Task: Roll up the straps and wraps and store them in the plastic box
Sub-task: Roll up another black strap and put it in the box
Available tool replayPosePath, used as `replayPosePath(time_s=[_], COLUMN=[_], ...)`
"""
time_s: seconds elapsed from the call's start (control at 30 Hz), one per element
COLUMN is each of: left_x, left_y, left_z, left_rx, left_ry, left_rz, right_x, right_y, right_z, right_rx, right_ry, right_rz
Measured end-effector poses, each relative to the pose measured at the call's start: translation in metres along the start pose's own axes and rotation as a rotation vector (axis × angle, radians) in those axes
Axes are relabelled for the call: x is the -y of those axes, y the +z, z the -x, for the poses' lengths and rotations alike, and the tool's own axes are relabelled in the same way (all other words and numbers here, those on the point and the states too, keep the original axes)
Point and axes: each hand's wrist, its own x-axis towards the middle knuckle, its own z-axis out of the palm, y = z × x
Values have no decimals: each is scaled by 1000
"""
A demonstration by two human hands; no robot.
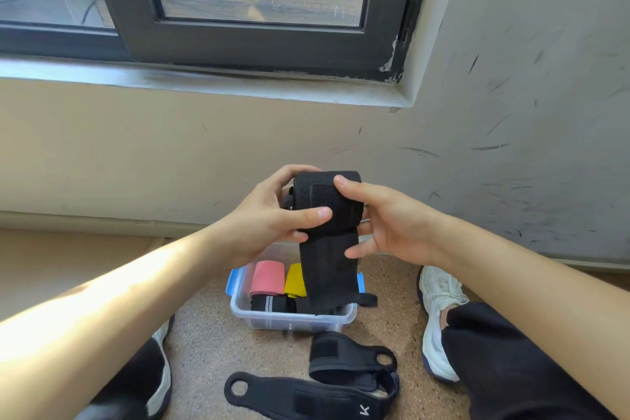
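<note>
We face a dark-framed window [218, 3] set above a pale grey sill [204, 82], and through its glass we see a brick wall crossed by dark cables. Below the sill runs a cream wall [153, 147], meeting at the right a grey wall [528, 95] streaked with dark scuff marks, with chipped paint where the frame's lower right corner meets it. Under us lies a speckled brown floor [211, 334], and bright daylight falls in from the left.
</note>
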Motion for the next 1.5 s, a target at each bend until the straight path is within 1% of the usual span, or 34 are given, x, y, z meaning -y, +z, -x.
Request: replayPosePath(time_s=[0.1, 0.23, 0.33, 0.47, 0.57, 0.63, 0.83, 0.93, 1.03, 1.13, 1.23, 1.37, 1.43, 1.5], left_x=[-1, -6, -8, -5, -2, -2, 4, 6, 7, 4, 3, 9, 15, 22], left_y=[0, 2, 4, 3, 2, 1, -2, -2, -5, -8, -8, -9, -11, -14], left_z=[2, 7, 6, 3, 1, 1, 2, 2, 1, 2, 2, 4, 7, 11], left_rx=[35, 158, 132, 58, 48, 48, 59, 63, 70, 106, 92, 46, 28, 14], left_ry=[-92, -260, -295, -299, -263, -231, -105, -38, -60, -168, -245, -195, -156, -124], left_rz=[25, 30, 71, 104, 113, 125, 217, 207, 149, 87, 80, 28, -28, -41], right_x=[0, 0, -1, -5, -6, -7, -6, -6, -9, -13, -16, -22, -25, -28], right_y=[-3, -7, -11, -11, -10, -11, -12, -12, -13, -16, -16, -15, -16, -16], right_z=[-1, -1, -2, -2, -2, -2, -2, -2, -4, -7, -8, -7, -7, -12], right_rx=[-2, -17, 7, 24, 13, 9, 87, 95, 65, 33, -12, 11, 63, 121], right_ry=[-33, -126, -168, -213, -226, -216, -59, -50, -111, -162, -209, -251, -210, -119], right_rz=[-32, -55, -62, 17, 115, 139, -18, -40, -29, 16, 89, 254, 284, 241])
